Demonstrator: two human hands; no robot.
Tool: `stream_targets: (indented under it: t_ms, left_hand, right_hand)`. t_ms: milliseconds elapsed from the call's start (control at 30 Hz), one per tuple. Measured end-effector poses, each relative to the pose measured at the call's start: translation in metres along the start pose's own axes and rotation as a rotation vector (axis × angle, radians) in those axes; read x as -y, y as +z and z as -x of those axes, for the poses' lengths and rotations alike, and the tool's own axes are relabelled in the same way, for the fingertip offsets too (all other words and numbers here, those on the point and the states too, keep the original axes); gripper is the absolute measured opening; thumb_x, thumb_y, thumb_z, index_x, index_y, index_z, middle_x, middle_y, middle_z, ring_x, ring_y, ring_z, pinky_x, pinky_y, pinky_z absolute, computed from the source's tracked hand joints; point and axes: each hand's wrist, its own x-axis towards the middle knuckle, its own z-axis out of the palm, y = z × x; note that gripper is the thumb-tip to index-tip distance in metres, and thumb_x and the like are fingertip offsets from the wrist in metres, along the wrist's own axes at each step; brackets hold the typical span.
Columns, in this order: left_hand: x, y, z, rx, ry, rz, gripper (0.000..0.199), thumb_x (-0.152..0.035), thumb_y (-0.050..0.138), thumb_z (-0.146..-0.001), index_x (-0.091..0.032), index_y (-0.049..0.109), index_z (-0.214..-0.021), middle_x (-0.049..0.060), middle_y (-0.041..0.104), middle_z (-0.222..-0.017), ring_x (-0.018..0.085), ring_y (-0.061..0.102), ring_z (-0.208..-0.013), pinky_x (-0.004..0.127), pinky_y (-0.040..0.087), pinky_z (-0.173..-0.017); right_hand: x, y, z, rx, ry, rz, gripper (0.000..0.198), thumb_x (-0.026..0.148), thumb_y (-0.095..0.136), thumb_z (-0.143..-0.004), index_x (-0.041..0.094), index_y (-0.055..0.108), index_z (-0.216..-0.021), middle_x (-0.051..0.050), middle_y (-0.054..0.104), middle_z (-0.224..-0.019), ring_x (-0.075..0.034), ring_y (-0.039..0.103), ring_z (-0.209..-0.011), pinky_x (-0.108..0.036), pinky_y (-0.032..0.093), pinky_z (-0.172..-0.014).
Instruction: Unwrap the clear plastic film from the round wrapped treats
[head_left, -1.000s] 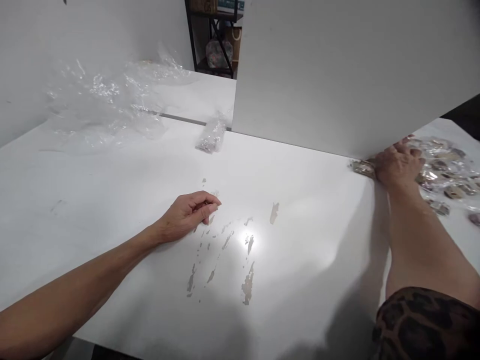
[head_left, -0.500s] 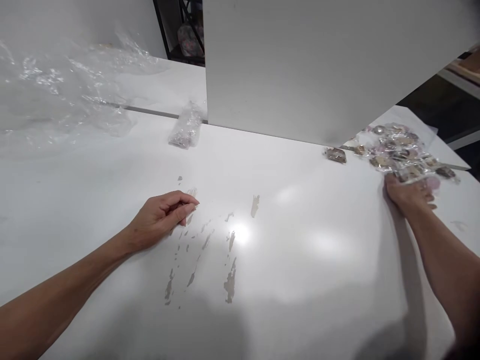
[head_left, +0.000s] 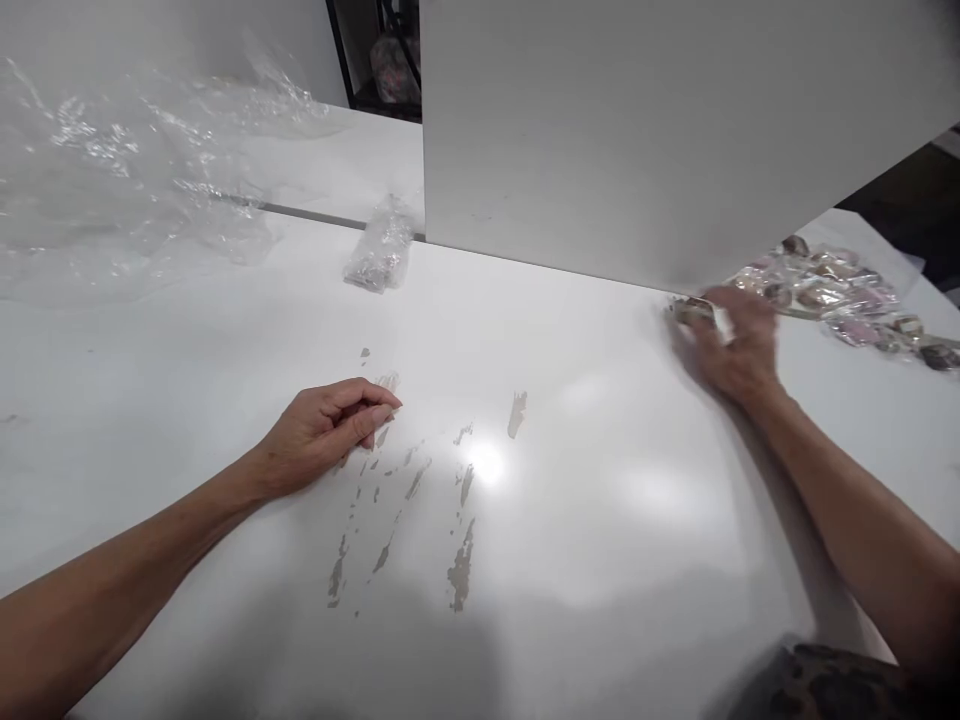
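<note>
My left hand (head_left: 337, 430) rests on the white table (head_left: 570, 540), its fingers curled in and the thumb pressed against them. Nothing shows between them. At the lower edge of the upright panel, my right hand (head_left: 739, 345) is slightly blurred, thumb and fingers apart. Its fingertips are at a small brown item in clear wrapping (head_left: 691, 311); whether they touch it cannot be made out. Right of that hand lies a spread of small wrapped pieces (head_left: 862, 295) in pink, brown and cream. A clear plastic packet (head_left: 381, 250) lies farther off, left of the panel.
A large pale panel (head_left: 570, 130) stands upright along the table's back. Crumpled clear plastic (head_left: 127, 180) covers the back left. Worn grey patches (head_left: 461, 575) mark the tabletop near my left hand. Behind is a dark shelf frame (head_left: 360, 50).
My right hand has moved left, from the front of the wrapped pieces to the single brown item by the panel. My left hand has stayed put. The view has shifted slightly.
</note>
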Motion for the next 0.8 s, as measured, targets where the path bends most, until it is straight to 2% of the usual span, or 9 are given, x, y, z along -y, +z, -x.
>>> stream_targets:
  t_ms: [67,100,267,367,467,600,667,733,800]
  left_hand:
    - [0.0,0.0,0.0,0.002,0.019,0.018,0.025,-0.045,0.065,-0.094,-0.024,0.074,-0.102,0.0,0.064,-0.065,0.011,0.053,-0.054,0.02,0.041,-0.044]
    - [0.0,0.0,0.0,0.003,0.025,0.026,0.025,-0.045,0.064,-0.094,-0.024,0.074,-0.102,0.0,0.063,-0.066,0.011,0.054,-0.055,0.02,0.042,-0.045]
    - [0.0,0.001,-0.001,0.02,0.045,0.039,0.025,-0.043,0.062,-0.097,-0.021,0.073,-0.103,-0.001,0.063,-0.068,0.009,0.052,-0.056,0.02,0.041,-0.049]
    - [0.003,0.002,-0.002,0.051,0.083,0.065,0.025,-0.041,0.06,-0.098,-0.02,0.072,-0.104,-0.001,0.063,-0.07,0.009,0.053,-0.059,0.021,0.044,-0.054]
    - [0.008,0.005,-0.005,0.069,0.123,0.121,0.025,-0.041,0.061,-0.097,-0.018,0.071,-0.104,0.0,0.061,-0.07,0.01,0.057,-0.065,0.022,0.046,-0.058]
    - [0.012,0.007,-0.007,0.106,0.136,0.19,0.023,-0.038,0.062,-0.096,-0.017,0.069,-0.103,0.0,0.061,-0.076,0.011,0.06,-0.068,0.022,0.044,-0.055]
    - [0.012,0.007,-0.008,0.127,0.148,0.2,0.021,-0.035,0.06,-0.096,-0.016,0.067,-0.103,0.0,0.06,-0.078,0.011,0.06,-0.068,0.022,0.044,-0.056]
    - [0.012,0.007,-0.008,0.141,0.172,0.203,0.019,-0.033,0.059,-0.097,-0.016,0.066,-0.102,0.0,0.06,-0.078,0.01,0.06,-0.069,0.023,0.045,-0.057]
    - [0.014,0.007,-0.009,0.153,0.204,0.209,0.017,-0.031,0.058,-0.097,-0.016,0.065,-0.1,-0.001,0.059,-0.079,0.009,0.06,-0.068,0.024,0.047,-0.061]
  right_hand:
    - [0.007,0.003,0.006,0.14,-0.182,-0.139,0.039,0.036,0.046,-0.103,0.016,0.065,-0.13,-0.019,0.063,-0.139,-0.027,0.051,-0.136,-0.044,0.032,-0.119]
    - [0.004,0.003,0.004,0.205,-0.196,-0.155,0.036,0.033,0.048,-0.101,0.016,0.066,-0.128,-0.018,0.065,-0.138,-0.025,0.053,-0.136,-0.041,0.034,-0.118]
    - [-0.042,-0.009,-0.022,0.119,0.232,0.064,0.034,0.016,0.048,-0.094,0.007,0.071,-0.117,-0.028,0.057,-0.147,-0.028,0.047,-0.141,-0.043,0.03,-0.118]
    - [-0.025,-0.01,-0.025,0.017,0.261,0.077,0.039,0.014,0.044,-0.09,0.005,0.071,-0.116,-0.031,0.061,-0.14,-0.03,0.051,-0.134,-0.043,0.027,-0.119]
    - [0.043,0.0,-0.014,-0.016,0.09,-0.079,0.039,0.027,0.047,-0.092,0.01,0.07,-0.119,-0.026,0.068,-0.128,-0.031,0.056,-0.123,-0.043,0.034,-0.114]
    - [0.17,0.019,-0.006,0.027,-0.241,-0.37,0.048,0.052,0.047,-0.098,0.017,0.066,-0.125,-0.022,0.067,-0.13,-0.035,0.056,-0.124,-0.053,0.04,-0.111]
    - [0.231,0.029,-0.014,0.078,-0.327,-0.474,0.057,0.062,0.047,-0.097,0.019,0.064,-0.13,-0.019,0.066,-0.132,-0.037,0.056,-0.125,-0.058,0.041,-0.11]
    - [0.285,0.042,-0.033,0.13,-0.25,-0.588,0.072,0.073,0.055,-0.09,0.019,0.058,-0.138,-0.02,0.063,-0.136,-0.038,0.055,-0.127,-0.058,0.044,-0.108]
    - [0.332,0.055,-0.058,0.18,-0.032,-0.729,0.086,0.074,0.064,-0.083,0.018,0.049,-0.146,-0.02,0.06,-0.138,-0.036,0.058,-0.123,-0.054,0.049,-0.103]
